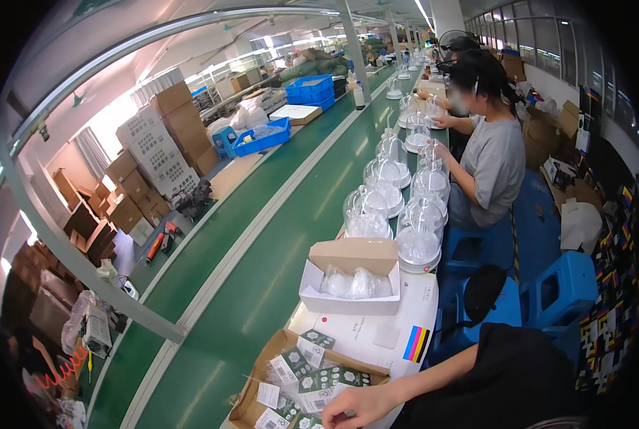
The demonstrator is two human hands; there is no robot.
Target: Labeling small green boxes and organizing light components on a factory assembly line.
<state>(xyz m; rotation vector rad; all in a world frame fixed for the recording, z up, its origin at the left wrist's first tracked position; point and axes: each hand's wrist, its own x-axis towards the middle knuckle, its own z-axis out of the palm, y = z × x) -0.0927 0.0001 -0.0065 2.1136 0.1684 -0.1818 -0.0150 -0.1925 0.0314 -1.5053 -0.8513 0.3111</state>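
My right hand [359,407] comes in from the lower right below a black sleeve. It rests palm down over the near edge of an open cardboard box [262,355]. Its fingers are curled in; the fingertips are partly cut off by the lower edge, and what they hold, if anything, is hidden. Inside the box lie several green-and-white printed cards [309,382] among clear plastic wrap. My left hand is out of view. Beyond the box, a white carton [352,300] with its flap up holds clear, wrapped rounded pieces [355,282].
Clear domes on white bases [419,239] line the green conveyor belt [276,250]. Farther up, a co-worker in a grey shirt [498,154] handles domes. Blue stools [562,289] stand at the right. Blue bins [262,136] and stacked cartons [184,118] are across the belt, near a metal post [69,250].
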